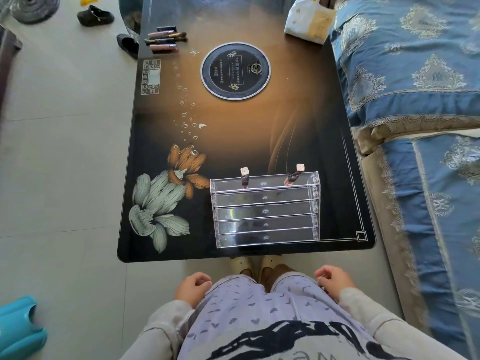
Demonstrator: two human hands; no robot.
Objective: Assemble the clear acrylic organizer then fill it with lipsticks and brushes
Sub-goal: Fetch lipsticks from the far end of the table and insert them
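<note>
Idling hands: the left hand and right hand hang low in the frame, close to the body. Their fingers are loosely curled and hold nothing, and both are well apart from the work.
Organizer: the clear organizer stands assembled on the lower right part of the surface, its front row near the near edge. Four of its five rows look unfilled.
Tubes already in: one lipstick stands nearly upright at the left of the back row. The second lipstick, at the right of that row, is tilted.
Remaining supply: the pile of lipsticks and brushes lies at the upper left of the frame, on the far corner of the surface, just beside its left edge.
Risk, reach: probably the biggest. Fetching from that far pile means leaning across the organizer, and a careless reach could catch the standing tubes or shove the organizer toward the near edge.
Risk, tipping: the rows appear long with no dividers, so a lone tube has little to lean on. The tilted one may slide flat.
Risk, rolling: round tubes nudged at that corner could roll off onto the floor.
Risk, gloss: the surface looks slick, so the organizer may skate when a tube is pressed in.
</note>
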